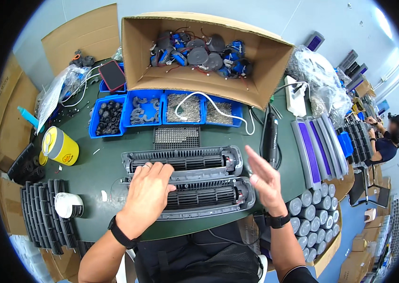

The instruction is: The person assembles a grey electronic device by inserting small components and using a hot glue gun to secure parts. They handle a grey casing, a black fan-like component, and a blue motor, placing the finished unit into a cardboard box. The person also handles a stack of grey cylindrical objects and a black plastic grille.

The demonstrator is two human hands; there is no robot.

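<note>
Two long grey plastic housings lie side by side before me, a far housing (pixel 186 176) and a near housing (pixel 209 212). Each has a dark ribbed roller inside: the far roller (pixel 195 163) and the near roller (pixel 209 197). My left hand (pixel 146 195) is over the left end of the near housing, fingers bent and close together, thumb on its inner side; its palm hides that end. My right hand (pixel 266 181) is raised beside the housings' right ends, fingers stretched out and holding nothing. A black powered screwdriver (pixel 270 137) stands just beyond it.
Blue bins (pixel 142 123) of small parts and screws line the back, below a cardboard box (pixel 265 87) of motors. A perforated screw tray (pixel 177 137) is nearer. Rollers (pixel 43 212), a white jar (pixel 68 205) and a yellow container (pixel 61 146) stand left; purple-grey covers (pixel 309 151) lie right.
</note>
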